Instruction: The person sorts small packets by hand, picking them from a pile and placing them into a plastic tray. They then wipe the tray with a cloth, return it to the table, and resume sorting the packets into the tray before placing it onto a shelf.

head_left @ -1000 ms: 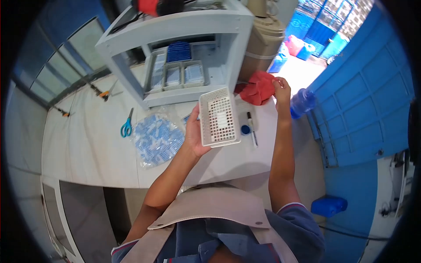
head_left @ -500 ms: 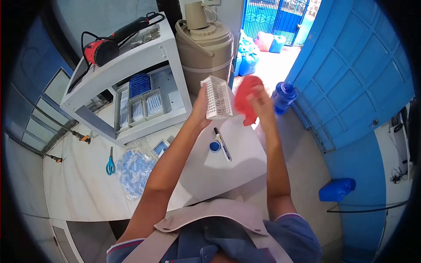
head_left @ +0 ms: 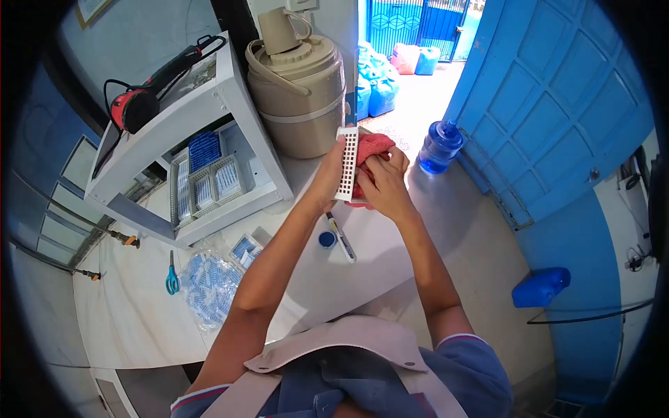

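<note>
My left hand (head_left: 329,175) grips a small white plastic basket (head_left: 348,164) with square holes, held tilted above the table. A red cloth (head_left: 375,145) is bunched in my right hand (head_left: 387,182), whose fingers press it into the basket's open side. Part of the cloth hangs out below the basket. Beneath my hands, a marker pen (head_left: 341,238) lies on the white tabletop (head_left: 313,285), close to a small round blue cap (head_left: 327,240).
Left of my arm are a plastic bag of blue-and-white packets (head_left: 210,282), a small tray (head_left: 245,251) and teal-handled scissors (head_left: 172,275). A white shelf unit (head_left: 244,188) holds baskets and carries a red power tool (head_left: 136,108). A beige jug (head_left: 300,97) stands behind; a blue water bottle (head_left: 441,148) stands right.
My right hand has brought the red cloth leftward into the basket. The basket has turned so its perforated side shows edge-on. The whole view has shifted slightly.
</note>
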The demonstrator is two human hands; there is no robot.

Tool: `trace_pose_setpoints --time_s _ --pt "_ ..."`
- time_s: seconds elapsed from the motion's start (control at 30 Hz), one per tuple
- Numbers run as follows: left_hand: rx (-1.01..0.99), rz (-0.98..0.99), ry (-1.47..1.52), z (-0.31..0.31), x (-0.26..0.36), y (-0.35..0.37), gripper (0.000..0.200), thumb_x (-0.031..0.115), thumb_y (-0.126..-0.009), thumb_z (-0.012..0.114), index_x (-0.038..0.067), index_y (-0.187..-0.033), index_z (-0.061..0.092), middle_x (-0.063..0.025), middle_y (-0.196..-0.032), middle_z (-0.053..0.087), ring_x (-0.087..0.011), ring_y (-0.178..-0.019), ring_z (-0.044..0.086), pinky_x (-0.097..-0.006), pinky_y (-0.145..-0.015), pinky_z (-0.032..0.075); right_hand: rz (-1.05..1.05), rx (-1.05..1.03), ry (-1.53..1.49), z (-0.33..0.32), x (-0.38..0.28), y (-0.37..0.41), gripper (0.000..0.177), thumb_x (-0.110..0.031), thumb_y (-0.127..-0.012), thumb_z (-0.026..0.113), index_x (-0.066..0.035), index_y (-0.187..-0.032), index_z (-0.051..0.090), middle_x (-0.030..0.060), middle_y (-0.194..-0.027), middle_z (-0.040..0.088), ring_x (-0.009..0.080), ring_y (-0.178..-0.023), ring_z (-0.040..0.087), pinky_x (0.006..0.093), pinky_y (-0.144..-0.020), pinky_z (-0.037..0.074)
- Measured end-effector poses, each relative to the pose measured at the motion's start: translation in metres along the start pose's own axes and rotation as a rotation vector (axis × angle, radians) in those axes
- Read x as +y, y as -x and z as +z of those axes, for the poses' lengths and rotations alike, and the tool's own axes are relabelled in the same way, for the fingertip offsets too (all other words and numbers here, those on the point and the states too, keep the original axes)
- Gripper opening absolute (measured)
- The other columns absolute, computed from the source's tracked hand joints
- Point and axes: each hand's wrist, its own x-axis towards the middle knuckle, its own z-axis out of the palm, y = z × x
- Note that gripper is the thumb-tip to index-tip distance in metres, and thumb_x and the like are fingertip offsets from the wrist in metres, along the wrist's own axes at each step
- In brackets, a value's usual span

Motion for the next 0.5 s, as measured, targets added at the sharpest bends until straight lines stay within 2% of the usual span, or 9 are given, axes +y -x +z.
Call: trace_pose_setpoints --time_s 0.07,0.13,0.2,0.27,0.33,0.37,0.4,0.47,0.5 --pt "-0.006 -0.035 0.19 0.011 -0.005 0.004 0.058 0.051 -0.098 0.027 0.005 -0.128 0.045 -0.0129 -0.119 0.057 -0.0211 -0.104 0.061 -0.0332 -0.088 0.051 -0.013 0.017 -0.014 0.008 -0.005 -0.004 0.027 -0.024 -0.085 0.053 -0.003 -0.1 0.057 0.0116 -0.104 0.063 0.0339 -0.112 0.039 0.0503 -0.098 0.021" --pt "-0.055 -0.029 0.136 0.01 0.004 0.009 0.059 0.052 -0.098 0.026 0.006 -0.129 0.044 -0.0132 -0.121 0.056 -0.0219 -0.106 0.06 -0.033 -0.09 0.05 -0.012 -0.028 0.231 0.016 -0.007 -0.001 0.028 -0.026 -0.086 0.051 -0.003 -0.101 0.057 0.0119 -0.104 0.063 0.0348 -0.116 0.038 0.0527 -0.103 0.017" --pt "-0.006 -0.056 -0.009 0.009 0.014 0.012 0.059 0.052 -0.097 0.027 0.005 -0.13 0.044 -0.0128 -0.12 0.056 -0.0216 -0.106 0.06 -0.0322 -0.089 0.05 0.05 -0.111 0.2 0.016 -0.01 0.003 0.031 -0.028 -0.087 0.05 -0.003 -0.103 0.056 0.012 -0.105 0.063 0.0355 -0.119 0.037 0.0547 -0.105 0.013" --pt "-0.004 -0.025 -0.072 0.003 0.015 0.008 0.057 0.049 -0.098 0.029 0.007 -0.133 0.042 -0.0108 -0.116 0.058 -0.0191 -0.102 0.061 -0.0305 -0.086 0.051 0.063 0.163 0.238 0.018 -0.017 0.011 0.03 -0.023 -0.086 0.049 -0.002 -0.106 0.054 0.0154 -0.101 0.062 0.0372 -0.116 0.038 0.0532 -0.104 0.012" --pt "0.006 0.111 -0.204 0.006 0.017 0.011 0.055 0.046 -0.099 0.029 0.009 -0.14 0.036 -0.0097 -0.116 0.058 -0.0167 -0.098 0.061 -0.029 -0.084 0.051 0.092 0.056 0.183 0.007 -0.022 0.014 0.029 -0.022 -0.084 0.052 -0.004 -0.106 0.056 0.0156 -0.104 0.062 0.0369 -0.113 0.04 0.0531 -0.104 0.012" --pt "0.044 0.107 -0.168 0.006 0.016 0.012 0.054 0.041 -0.099 0.032 0.011 -0.144 0.03 -0.0043 -0.103 0.058 -0.0075 -0.079 0.056 -0.0213 -0.068 0.049 0.087 0.008 0.126 0.004 -0.025 0.016 0.027 -0.022 -0.083 0.053 -0.006 -0.105 0.057 0.0152 -0.105 0.061 0.0362 -0.11 0.041 0.0526 -0.103 0.013" --pt "0.039 0.106 -0.172 0.006 0.019 0.01 0.054 0.041 -0.099 0.032 0.011 -0.144 0.03 -0.0043 -0.103 0.058 -0.0075 -0.079 0.056 -0.0213 -0.068 0.049 0.083 -0.036 0.072 0.002 -0.027 0.018 0.025 -0.021 -0.083 0.054 -0.007 -0.103 0.058 0.0148 -0.107 0.06 0.0354 -0.108 0.042 0.0522 -0.102 0.015" --pt "0.031 0.253 -0.126 0.007 0.022 0.003 0.055 0.043 -0.099 0.031 0.011 -0.144 0.029 -0.0054 -0.106 0.057 -0.0085 -0.082 0.056 -0.0223 -0.07 0.049 0.049 -0.027 0.027 0.001 -0.027 0.025 0.019 -0.018 -0.082 0.056 -0.009 -0.097 0.061 0.0133 -0.102 0.059 0.0328 -0.102 0.042 0.0485 -0.098 0.021" --pt "0.024 0.301 -0.156 0.006 0.016 -0.001 0.056 0.044 -0.099 0.031 0.012 -0.145 0.028 -0.006 -0.107 0.057 -0.0092 -0.084 0.057 -0.0232 -0.072 0.049 0.134 -0.015 -0.097 0.002 -0.024 0.027 0.017 -0.017 -0.082 0.056 -0.009 -0.095 0.062 0.0121 -0.099 0.058 0.0317 -0.101 0.042 0.046 -0.097 0.023"
